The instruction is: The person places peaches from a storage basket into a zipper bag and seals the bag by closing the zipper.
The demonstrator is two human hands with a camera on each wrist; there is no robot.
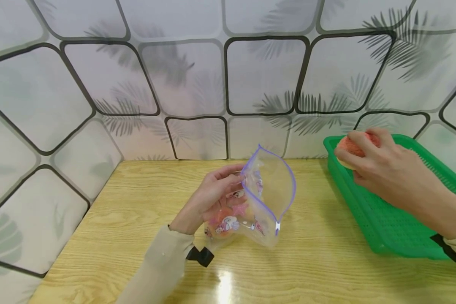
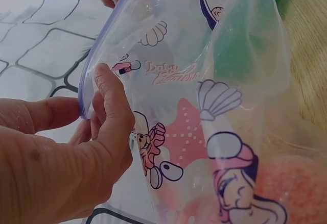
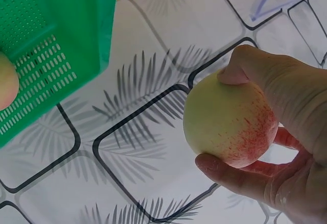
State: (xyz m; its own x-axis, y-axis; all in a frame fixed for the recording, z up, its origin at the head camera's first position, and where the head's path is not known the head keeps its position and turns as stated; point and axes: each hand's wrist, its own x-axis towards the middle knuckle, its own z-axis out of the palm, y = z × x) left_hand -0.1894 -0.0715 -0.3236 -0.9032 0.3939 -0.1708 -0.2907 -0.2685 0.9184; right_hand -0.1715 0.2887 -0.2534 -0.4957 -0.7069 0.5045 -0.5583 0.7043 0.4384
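A clear zip bag [image 1: 264,230] with a purple zip rim and printed cartoon figures stands on the table, its mouth spread wide. My left hand [image 1: 209,192] pinches the bag's rim between thumb and fingers. Through the plastic in the left wrist view shows a blurred reddish round fruit [image 2: 291,185]. Over the far end of a green basket, my right hand [image 1: 395,169] holds a peach [image 3: 225,122], yellow-green with a red blush, its fingers and thumb around the sides.
The green plastic basket [image 1: 353,202] stands at the right of the wooden table [image 1: 137,215]. Inside it, another peach [image 3: 7,81] shows in the right wrist view. Behind the table rises a wall [image 1: 266,76] with a leaf and stone pattern.
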